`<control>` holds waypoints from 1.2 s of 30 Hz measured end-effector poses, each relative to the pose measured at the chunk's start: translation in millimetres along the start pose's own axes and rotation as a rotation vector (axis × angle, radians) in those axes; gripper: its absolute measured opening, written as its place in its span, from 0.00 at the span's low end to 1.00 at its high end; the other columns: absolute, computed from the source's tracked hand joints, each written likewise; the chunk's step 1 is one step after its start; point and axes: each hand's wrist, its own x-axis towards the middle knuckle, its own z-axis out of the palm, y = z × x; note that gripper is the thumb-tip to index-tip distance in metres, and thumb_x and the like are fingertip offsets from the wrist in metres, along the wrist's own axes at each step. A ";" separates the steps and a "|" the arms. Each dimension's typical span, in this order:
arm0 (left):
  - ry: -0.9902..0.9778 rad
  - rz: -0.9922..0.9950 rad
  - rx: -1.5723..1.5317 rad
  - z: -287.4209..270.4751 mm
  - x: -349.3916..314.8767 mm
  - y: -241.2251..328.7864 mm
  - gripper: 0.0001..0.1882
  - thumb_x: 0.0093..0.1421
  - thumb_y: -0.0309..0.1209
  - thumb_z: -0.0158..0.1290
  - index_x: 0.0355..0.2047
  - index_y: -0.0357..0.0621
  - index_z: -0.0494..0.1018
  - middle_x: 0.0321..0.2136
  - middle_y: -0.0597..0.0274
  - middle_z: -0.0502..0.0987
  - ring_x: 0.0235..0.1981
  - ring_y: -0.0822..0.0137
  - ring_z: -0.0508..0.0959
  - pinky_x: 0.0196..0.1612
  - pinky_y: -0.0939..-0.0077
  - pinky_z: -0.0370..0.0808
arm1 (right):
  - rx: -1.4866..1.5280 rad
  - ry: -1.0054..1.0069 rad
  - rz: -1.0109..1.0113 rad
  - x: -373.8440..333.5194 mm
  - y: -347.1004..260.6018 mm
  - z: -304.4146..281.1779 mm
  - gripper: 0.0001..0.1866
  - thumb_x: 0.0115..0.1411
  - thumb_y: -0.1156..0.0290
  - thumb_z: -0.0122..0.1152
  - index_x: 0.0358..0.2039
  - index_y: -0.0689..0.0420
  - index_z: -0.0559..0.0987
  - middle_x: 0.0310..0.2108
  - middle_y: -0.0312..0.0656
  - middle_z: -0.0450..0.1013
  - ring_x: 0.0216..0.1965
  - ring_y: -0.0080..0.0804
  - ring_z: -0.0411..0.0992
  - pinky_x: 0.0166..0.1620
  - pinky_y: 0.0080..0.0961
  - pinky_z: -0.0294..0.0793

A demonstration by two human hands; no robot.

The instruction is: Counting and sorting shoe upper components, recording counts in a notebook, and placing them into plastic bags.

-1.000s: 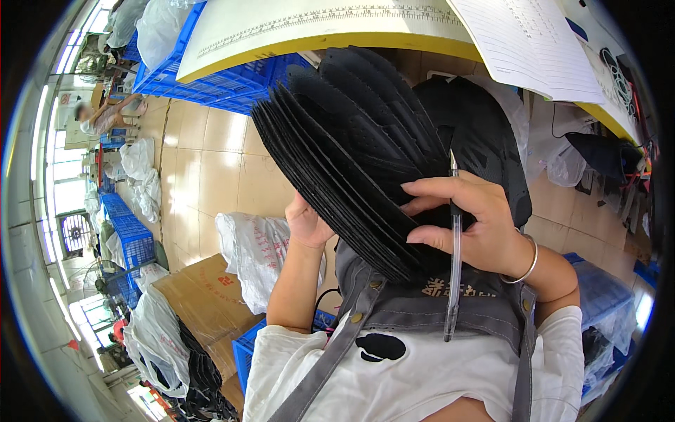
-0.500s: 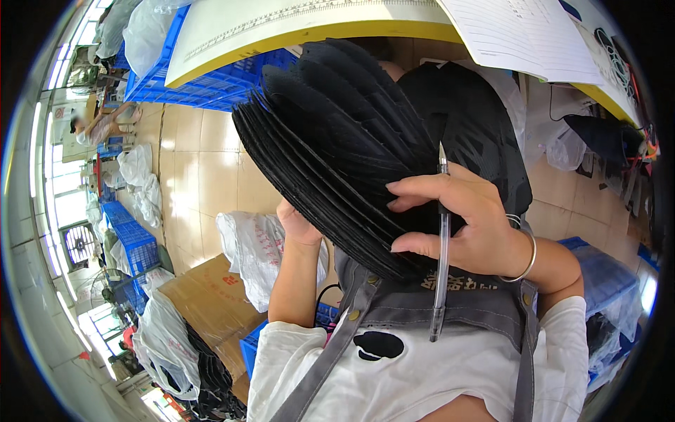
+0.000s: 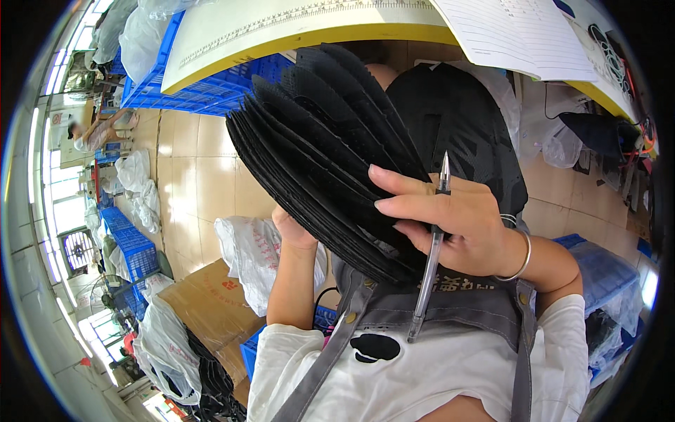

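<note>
A thick stack of flat black pieces [image 3: 309, 169], thin and with rounded ends, is fanned out in front of my chest. My left hand [image 3: 292, 226] grips its left side from below; most of those fingers are hidden behind the stack. At the right edge of the pieces is my right hand [image 3: 453, 218], its fingertips on the leaves. A clear ballpoint pen [image 3: 429, 281] with a dark grip is tucked between that hand's fingers, tip pointing up and away. Beyond the right hand lies a larger black piece with a rounded end [image 3: 471, 126].
A yellow-edged table [image 3: 309, 34] with ruler markings spans the far side, bearing a lined notebook [image 3: 513, 42]. Below it stands a blue crate [image 3: 211, 91]. At left are a cardboard box [image 3: 211, 302] and white plastic bags [image 3: 242, 253]. Another person [image 3: 91, 133] sits far left.
My right fingers have shifted slightly left over the leaves and closed nearer together. The pen has tilted, its lower end moving left. The fanned leaves have spread differently.
</note>
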 end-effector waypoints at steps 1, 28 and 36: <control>0.001 0.003 0.000 4.2 -0.1 -0.5 0.24 0.55 0.33 0.39 0.50 0.32 0.63 0.48 0.47 0.68 0.46 0.53 0.71 0.50 0.61 0.69 | -0.025 -0.008 0.001 -1.4 -0.5 0.1 0.22 0.39 0.85 0.62 0.38 0.56 0.76 0.46 0.48 0.70 0.30 0.33 0.74 0.28 0.18 0.68; -0.533 -0.093 -0.111 16.9 12.3 -2.1 0.30 0.62 0.50 0.30 0.59 0.46 0.52 0.56 0.54 0.59 0.57 0.53 0.60 0.58 0.52 0.56 | -0.127 -0.035 0.021 3.5 -4.9 2.0 0.25 0.35 0.62 0.70 0.36 0.56 0.74 0.29 0.38 0.73 0.27 0.37 0.65 0.31 0.26 0.65; -0.445 -0.051 -0.012 20.3 11.4 -2.9 0.30 0.62 0.50 0.29 0.59 0.47 0.52 0.57 0.54 0.57 0.58 0.53 0.58 0.59 0.53 0.55 | -0.168 -0.138 0.030 4.4 -6.8 -1.6 0.22 0.39 0.80 0.61 0.39 0.53 0.75 0.37 0.39 0.74 0.29 0.39 0.69 0.33 0.27 0.66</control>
